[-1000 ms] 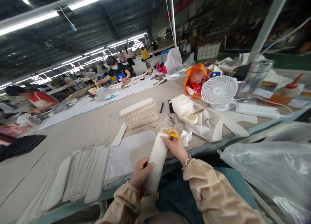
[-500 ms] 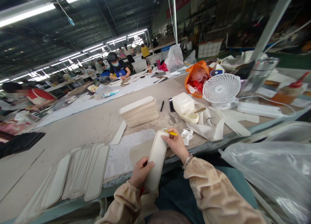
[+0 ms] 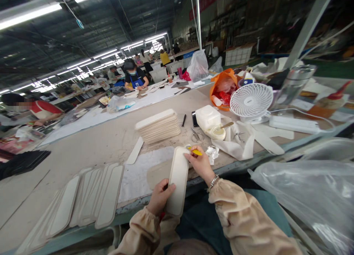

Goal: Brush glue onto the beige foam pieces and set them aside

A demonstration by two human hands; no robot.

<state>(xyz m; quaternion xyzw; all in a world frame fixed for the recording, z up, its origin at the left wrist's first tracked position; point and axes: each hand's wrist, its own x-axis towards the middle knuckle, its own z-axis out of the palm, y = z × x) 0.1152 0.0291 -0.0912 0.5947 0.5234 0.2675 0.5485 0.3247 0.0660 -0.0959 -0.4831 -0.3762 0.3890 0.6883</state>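
One grip on the left: left hand (image 3: 159, 198) pinches the pale panel (image 3: 179, 173) by its lower left edge | panel: between the two hands, at the near edge of the tabletop (image 3: 91, 144), long axis pointing forward, far end slightly rightward | right hand (image 3: 201, 162): nearer to the far end, pinches the upper right edge, a yellow tool (image 3: 195, 151) also in its fingers

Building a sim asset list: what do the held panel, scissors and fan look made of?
Held panel: matte, perhaps leather-like sheet or board; pale face, darker border, core unclear.
Scissors: probably polished metal; silvery glints on the loops.
Fan: likely moulded plastic, smooth; even white ribs.
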